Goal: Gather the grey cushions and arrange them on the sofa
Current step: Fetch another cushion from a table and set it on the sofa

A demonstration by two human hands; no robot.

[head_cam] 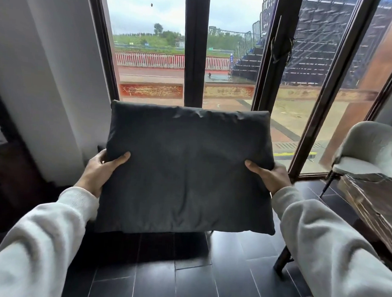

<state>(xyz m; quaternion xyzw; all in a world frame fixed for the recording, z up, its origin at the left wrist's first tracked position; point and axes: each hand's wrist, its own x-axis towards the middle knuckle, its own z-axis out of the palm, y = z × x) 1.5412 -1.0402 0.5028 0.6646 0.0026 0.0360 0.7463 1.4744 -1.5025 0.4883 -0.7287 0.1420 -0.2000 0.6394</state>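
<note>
Gathering step judged in hand: one grey cushion (185,170) is held upright in mid-air, centre of view, before the far window (216,49). Left hand (101,169) is clamped on its left edge, right hand (267,174) on its right edge, thumbs on the near face. No sofa is clearly seen; carrying to it is needed next.
</note>
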